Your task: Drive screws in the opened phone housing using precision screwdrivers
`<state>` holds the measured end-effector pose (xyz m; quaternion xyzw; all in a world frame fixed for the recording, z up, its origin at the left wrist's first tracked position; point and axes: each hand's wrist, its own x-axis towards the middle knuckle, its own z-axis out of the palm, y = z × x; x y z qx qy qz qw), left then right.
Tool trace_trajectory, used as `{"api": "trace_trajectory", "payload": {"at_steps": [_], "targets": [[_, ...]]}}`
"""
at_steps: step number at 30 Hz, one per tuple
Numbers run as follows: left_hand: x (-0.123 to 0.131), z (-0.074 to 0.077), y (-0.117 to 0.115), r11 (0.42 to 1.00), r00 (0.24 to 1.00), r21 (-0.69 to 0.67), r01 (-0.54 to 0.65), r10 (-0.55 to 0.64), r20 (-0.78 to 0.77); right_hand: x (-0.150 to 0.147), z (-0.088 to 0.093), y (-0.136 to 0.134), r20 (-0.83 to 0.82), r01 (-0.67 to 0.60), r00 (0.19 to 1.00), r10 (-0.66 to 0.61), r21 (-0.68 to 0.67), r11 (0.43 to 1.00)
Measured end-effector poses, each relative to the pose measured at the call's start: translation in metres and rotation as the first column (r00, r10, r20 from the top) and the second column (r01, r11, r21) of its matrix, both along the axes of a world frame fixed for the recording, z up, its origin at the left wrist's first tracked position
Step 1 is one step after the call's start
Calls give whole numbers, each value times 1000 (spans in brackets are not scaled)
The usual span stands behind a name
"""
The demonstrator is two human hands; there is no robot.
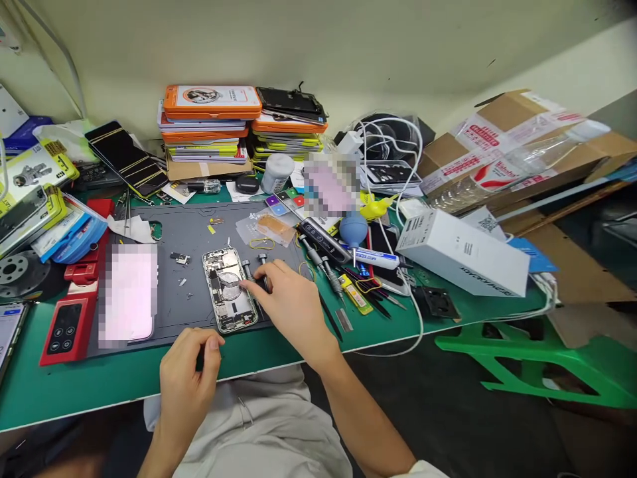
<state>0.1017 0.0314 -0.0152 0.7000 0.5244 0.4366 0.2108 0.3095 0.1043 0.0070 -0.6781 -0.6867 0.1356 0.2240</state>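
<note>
An opened phone body (227,289) lies face up on a dark grey work mat (189,232), its inner parts showing. My right hand (286,302) rests at the phone's right edge, fingers pinched on a thin dark tool whose tip touches the phone's middle. Two screwdrivers (255,265) lie beside that hand. My left hand (186,375) sits at the mat's near edge below the phone, fingers curled shut on a small dark object that I cannot make out.
A green table (74,385) holds stacked orange phone cases (212,109), a white box (462,249), several screwdrivers (323,262), a blue air blower (353,229), cables, a red device (64,328) and cardboard boxes (522,146). A green stool (542,365) stands at right.
</note>
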Motion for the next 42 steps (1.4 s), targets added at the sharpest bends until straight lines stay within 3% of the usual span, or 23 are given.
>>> {"api": "trace_trajectory", "payload": {"at_steps": [4,8,15,21,23,26,29,31,33,35,37,42], "targets": [[0,2,1,1000,1000,22,-1,1,-11,3,5,2,-246,-16,969,-5,-84,996],[0,2,1,1000,1000,23,1,-1,0,7,6,-4,-479,-58,876,58,15,998],[0,3,0,1000,1000,14,-9,9,4,5,2,-13,-513,-50,850,117,142,989],[-3,-1,-1,999,1000,-40,-18,18,3,13,0,-5,-590,76,808,9,119,990],[-3,-2,0,999,1000,-43,-23,24,8,15,-3,0,-496,93,868,-27,109,990],[-1,-1,0,998,999,-59,-36,36,9,11,-8,4,-230,26,973,-14,49,998],[4,2,-2,991,996,-96,-88,89,12,11,-10,4,-97,15,995,-8,69,998],[5,2,-3,987,994,-114,-111,113,10,21,-7,5,-66,48,997,-39,125,991],[5,1,-4,987,994,-117,-113,113,1,40,-3,9,20,192,980,-199,192,962],[3,-2,-4,992,997,-102,-80,80,-5,62,1,18,211,309,914,-347,191,931],[0,-5,-3,996,999,-83,-39,38,-7,78,2,28,368,307,869,-330,122,944],[-3,-6,0,1000,1000,-27,5,-5,-4,85,0,44,443,246,861,-248,64,967]]}}
